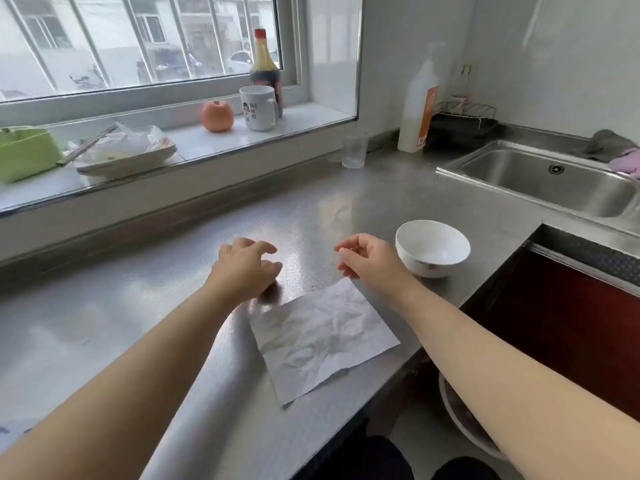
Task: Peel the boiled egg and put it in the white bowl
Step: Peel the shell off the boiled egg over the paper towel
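A steel counter [346, 202] spreads under and beyond both hands, with its front edge running close beneath the right forearm and a drop to the floor past it. Far beyond the right hand lies a sink [540, 181], sunk into the counter. Between the two forearms, nearer the body than the hands, a crumpled sheet of paper [322, 337] lies flat, probably laid there to catch shell; its near corner comes close to the counter edge. Just beyond the right hand's knuckles stands the white bowl [433, 247], empty and upright, near enough for a short reach.

The left hand [246, 268] is palm down with fingers curled, pressing or cupping a small brownish shape at the heel of the palm, likely the egg [269, 293], mostly hidden, just off the paper's far corner. The right hand [367, 259] hovers with fingers loosely curled and holds nothing. Bare counter lies open ahead of both hands for rolling or cracking.
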The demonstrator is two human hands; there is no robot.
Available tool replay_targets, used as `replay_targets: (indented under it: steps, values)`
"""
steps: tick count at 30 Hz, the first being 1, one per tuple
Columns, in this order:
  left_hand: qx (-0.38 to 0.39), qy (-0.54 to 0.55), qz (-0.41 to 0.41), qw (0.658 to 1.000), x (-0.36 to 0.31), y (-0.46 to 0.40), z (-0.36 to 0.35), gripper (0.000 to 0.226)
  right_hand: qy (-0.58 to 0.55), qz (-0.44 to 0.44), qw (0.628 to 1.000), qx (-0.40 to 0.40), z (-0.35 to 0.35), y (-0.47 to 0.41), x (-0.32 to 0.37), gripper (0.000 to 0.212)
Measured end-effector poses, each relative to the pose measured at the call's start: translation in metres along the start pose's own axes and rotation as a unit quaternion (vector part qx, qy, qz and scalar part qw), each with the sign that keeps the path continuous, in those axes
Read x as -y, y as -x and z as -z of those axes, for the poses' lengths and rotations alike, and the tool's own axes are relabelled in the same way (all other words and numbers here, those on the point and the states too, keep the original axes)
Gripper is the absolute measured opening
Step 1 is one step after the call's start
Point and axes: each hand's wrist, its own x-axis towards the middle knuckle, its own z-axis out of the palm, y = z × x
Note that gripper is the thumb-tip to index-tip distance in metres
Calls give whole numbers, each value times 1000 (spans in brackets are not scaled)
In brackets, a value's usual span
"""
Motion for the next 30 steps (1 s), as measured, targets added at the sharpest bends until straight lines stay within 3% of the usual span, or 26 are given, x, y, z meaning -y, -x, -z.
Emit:
replay_targets:
  steps: [3, 8, 11, 14, 16, 25, 30]
  values:
    - [38, 29, 10, 999, 17, 10, -12, 54, 8, -6, 1000, 8, -17, 5, -8, 10]
    - [-21, 136, -14, 990, 20, 25, -17, 49, 11, -6, 1000, 0, -36, 16, -15, 11]
    - [-11, 308, -19, 951, 6, 44, -16, 49, 39, 13, 999, -25, -42, 23, -19, 8]
    - [20, 398, -33, 917, -6, 63, -18, 54, 55, 26, 997, -54, -47, 31, -20, 11]
    - [31, 421, -39, 906, -8, 73, -22, 52, 43, 23, 997, -60, -53, 37, -20, 17]
    - [-11, 498, -10, 867, -4, 102, -25, 45, 7, 34, 993, -111, -73, 61, -21, 8]
    - [-41, 472, -22, 880, -3, 108, -29, 42, 37, 51, 991, -119, -77, 65, -24, 11]
